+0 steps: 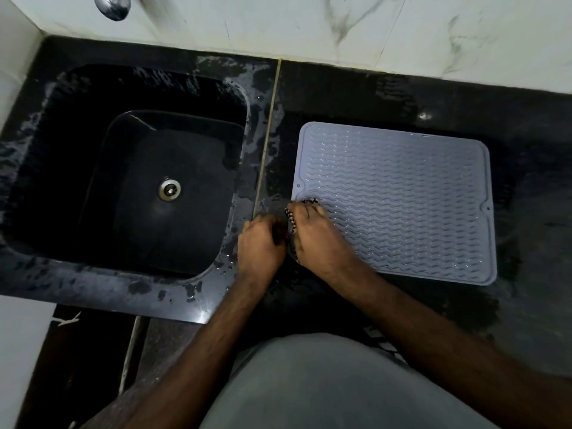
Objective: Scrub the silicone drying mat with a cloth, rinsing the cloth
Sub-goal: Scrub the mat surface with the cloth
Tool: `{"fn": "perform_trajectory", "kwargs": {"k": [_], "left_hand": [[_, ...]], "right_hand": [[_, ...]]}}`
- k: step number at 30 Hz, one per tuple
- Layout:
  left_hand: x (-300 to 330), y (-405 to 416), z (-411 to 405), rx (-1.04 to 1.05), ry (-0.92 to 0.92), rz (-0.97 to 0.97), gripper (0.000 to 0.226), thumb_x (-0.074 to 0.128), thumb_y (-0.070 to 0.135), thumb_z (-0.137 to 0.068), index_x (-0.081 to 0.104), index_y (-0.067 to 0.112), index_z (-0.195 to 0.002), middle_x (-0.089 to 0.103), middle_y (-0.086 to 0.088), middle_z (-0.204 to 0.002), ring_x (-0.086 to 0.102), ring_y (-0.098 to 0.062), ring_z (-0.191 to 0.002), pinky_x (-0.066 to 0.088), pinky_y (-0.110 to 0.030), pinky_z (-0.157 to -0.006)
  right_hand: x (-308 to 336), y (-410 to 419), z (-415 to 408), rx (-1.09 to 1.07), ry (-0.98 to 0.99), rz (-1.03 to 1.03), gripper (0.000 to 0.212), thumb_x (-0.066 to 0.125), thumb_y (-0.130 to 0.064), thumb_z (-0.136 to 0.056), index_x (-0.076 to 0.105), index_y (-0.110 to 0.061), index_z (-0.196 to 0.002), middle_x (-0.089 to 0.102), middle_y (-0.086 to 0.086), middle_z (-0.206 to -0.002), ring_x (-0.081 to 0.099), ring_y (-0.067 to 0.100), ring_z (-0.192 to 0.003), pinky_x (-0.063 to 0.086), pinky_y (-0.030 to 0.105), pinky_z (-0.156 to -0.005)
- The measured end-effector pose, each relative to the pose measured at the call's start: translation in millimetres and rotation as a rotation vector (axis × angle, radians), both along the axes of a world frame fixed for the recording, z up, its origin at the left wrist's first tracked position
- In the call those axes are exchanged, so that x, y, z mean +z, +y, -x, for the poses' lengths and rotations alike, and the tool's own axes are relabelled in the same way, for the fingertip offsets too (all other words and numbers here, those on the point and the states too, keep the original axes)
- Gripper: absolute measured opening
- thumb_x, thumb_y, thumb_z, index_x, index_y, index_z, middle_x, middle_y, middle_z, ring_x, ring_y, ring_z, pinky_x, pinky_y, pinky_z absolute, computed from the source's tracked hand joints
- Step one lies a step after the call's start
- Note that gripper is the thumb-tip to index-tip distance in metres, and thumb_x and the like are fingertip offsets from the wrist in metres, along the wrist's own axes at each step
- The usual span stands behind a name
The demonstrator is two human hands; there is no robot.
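Note:
A grey silicone drying mat (399,199) with wavy ridges lies flat on the wet black counter, right of the sink. My right hand (318,233) lies over the mat's near left corner and presses a dark patterned cloth (291,216) onto it; only the cloth's edge shows past my fingers. My left hand (261,246) sits just left of the mat's edge on the counter, fingers curled at the cloth's left side. Whether it grips the cloth or the mat's edge is hidden.
A deep black sink (148,181) with a metal drain (169,189) takes up the left. A chrome tap (113,6) hangs at the top left. White marble wall tiles (340,26) back the counter (526,243), which is streaked with water.

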State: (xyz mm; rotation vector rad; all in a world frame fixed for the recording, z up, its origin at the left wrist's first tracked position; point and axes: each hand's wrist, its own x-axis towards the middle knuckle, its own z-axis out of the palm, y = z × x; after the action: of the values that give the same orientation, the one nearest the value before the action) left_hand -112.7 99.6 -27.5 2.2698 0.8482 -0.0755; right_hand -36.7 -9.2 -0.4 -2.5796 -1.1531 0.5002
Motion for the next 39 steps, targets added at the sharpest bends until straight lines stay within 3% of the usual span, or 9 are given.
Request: {"fn": "perform_trajectory", "kwargs": {"k": [5,8,12,17,23,28,31,33,39], "left_hand": [[1,12,-19,-0.056,-0.249,0.036,0.038,0.053,-0.009,-0.082,0.069,0.016,-0.106,0.064,-0.001,-0.12,0.054,-0.024,-0.113,0.041,-0.044,-0.1],[-5,33,-48,-0.251,-0.191,-0.04,0.041,0.052,0.001,-0.094,0.065,0.022,-0.126,0.054,0.004,-0.145,0.046,-0.022,-0.131,0.035,-0.045,-0.105],[-13,47,-77,-0.493,-0.077,-0.217,0.045,0.052,0.018,-0.099,0.058,0.036,-0.14,0.047,0.019,-0.152,0.04,-0.012,-0.138,0.024,-0.034,-0.093],[-16,54,-78,-0.478,-0.061,-0.232,0.043,0.049,0.026,-0.103,0.055,0.041,-0.142,0.044,0.024,-0.153,0.04,-0.009,-0.139,0.026,-0.036,-0.101],[-16,54,-76,-0.541,0.014,-0.335,0.046,0.043,0.035,-0.105,0.043,0.044,-0.15,0.03,0.026,-0.16,0.03,-0.01,-0.147,0.022,-0.036,-0.106],[-20,52,-68,-0.588,0.015,-0.39,0.055,0.042,0.036,-0.101,0.036,0.038,-0.155,0.023,0.021,-0.164,0.026,-0.015,-0.151,0.027,-0.046,-0.11],[-24,53,-67,-0.602,0.014,-0.394,0.055,0.04,0.046,-0.103,0.032,0.037,-0.157,0.019,0.02,-0.165,0.022,-0.015,-0.152,0.026,-0.048,-0.111],[-28,53,-67,-0.603,0.013,-0.4,0.055,0.038,0.048,-0.104,0.03,0.037,-0.157,0.018,0.021,-0.166,0.021,-0.016,-0.153,0.025,-0.048,-0.111],[-37,45,-64,-0.569,-0.015,-0.456,0.053,0.033,0.043,-0.107,0.027,0.033,-0.159,0.018,0.017,-0.167,0.02,-0.019,-0.154,0.026,-0.045,-0.11]], "right_hand": [[-2,-1,-2,-0.031,0.076,-0.044,0.054,0.052,-0.003,-0.085,0.043,0.006,-0.137,0.052,0.022,-0.134,0.044,0.034,-0.128,0.026,0.034,-0.115],[-5,-1,2,-0.09,0.024,-0.071,0.053,0.055,-0.007,-0.088,0.045,0.003,-0.139,0.048,0.021,-0.138,0.044,0.033,-0.128,0.028,0.033,-0.112],[-11,3,3,-0.178,0.009,-0.082,0.051,0.051,-0.012,-0.095,0.043,-0.005,-0.145,0.044,0.016,-0.142,0.041,0.029,-0.129,0.033,0.035,-0.111],[-12,15,-17,-0.245,-0.036,-0.088,0.046,0.047,-0.009,-0.098,0.049,-0.009,-0.144,0.049,0.012,-0.144,0.043,0.029,-0.13,0.031,0.035,-0.114],[-11,30,-4,-0.127,-0.181,0.172,0.052,0.049,-0.013,-0.093,0.045,-0.002,-0.144,0.05,0.017,-0.143,0.041,0.031,-0.133,0.023,0.041,-0.118],[-6,15,15,-0.087,-0.177,0.22,0.056,0.033,-0.017,-0.097,0.034,0.0,-0.15,0.045,0.015,-0.148,0.038,0.028,-0.138,0.019,0.041,-0.119],[1,6,21,-0.078,-0.113,0.146,0.046,0.03,-0.017,-0.092,0.054,-0.007,-0.131,0.059,0.01,-0.13,0.051,0.025,-0.122,0.025,0.037,-0.112],[5,-1,25,-0.082,-0.048,0.079,0.032,0.044,-0.013,-0.087,0.062,-0.008,-0.113,0.066,0.01,-0.116,0.057,0.027,-0.107,0.03,0.035,-0.103],[10,-20,33,0.003,0.047,0.099,0.023,0.058,-0.008,-0.079,0.063,-0.011,-0.101,0.07,0.004,-0.104,0.048,0.027,-0.101,0.035,0.031,-0.087]]}}
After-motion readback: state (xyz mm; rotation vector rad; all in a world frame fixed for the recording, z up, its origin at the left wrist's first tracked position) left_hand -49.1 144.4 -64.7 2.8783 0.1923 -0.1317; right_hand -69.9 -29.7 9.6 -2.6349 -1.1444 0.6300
